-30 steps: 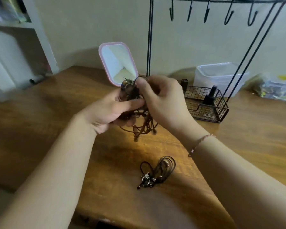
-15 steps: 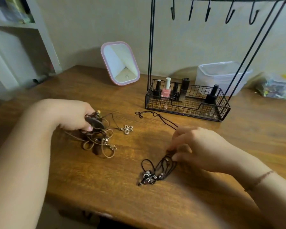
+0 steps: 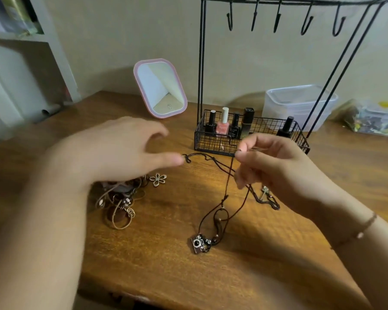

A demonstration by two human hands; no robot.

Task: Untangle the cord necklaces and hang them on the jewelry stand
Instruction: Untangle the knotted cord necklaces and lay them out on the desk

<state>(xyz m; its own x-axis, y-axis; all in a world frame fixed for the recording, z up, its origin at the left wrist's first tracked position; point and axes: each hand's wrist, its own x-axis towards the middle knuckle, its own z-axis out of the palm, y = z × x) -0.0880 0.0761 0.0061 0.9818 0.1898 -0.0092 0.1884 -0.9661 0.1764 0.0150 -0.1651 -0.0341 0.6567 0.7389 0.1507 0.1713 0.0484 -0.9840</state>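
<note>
My right hand [image 3: 278, 166] pinches the dark brown cord of a necklace [image 3: 224, 211] and lifts it; its camera pendant [image 3: 198, 243] lies on the wooden table [image 3: 166, 265]. My left hand [image 3: 121, 151] hovers with fingers spread over a tangled pile of brown cord necklaces [image 3: 119, 198], holding nothing. A flower pendant [image 3: 158, 179] lies beside that pile. Another thin dark cord [image 3: 202, 156] trails across the table between my hands. The black wire jewelry stand [image 3: 201, 63] rises behind, its hooks [image 3: 278, 19] bare.
The stand's wire basket [image 3: 211, 143] holds nail polish bottles [image 3: 223, 125]. A pink-framed mirror [image 3: 160, 88] leans at the back. A clear plastic box [image 3: 298, 104] and a bag of small items [image 3: 372, 119] sit at the right. A shelf unit [image 3: 20, 52] stands left.
My left hand let go of the brown tangle and rose open above it. My right hand took the dark cord from the small bundle and lifted it, stretching it out with the camera pendant below.
</note>
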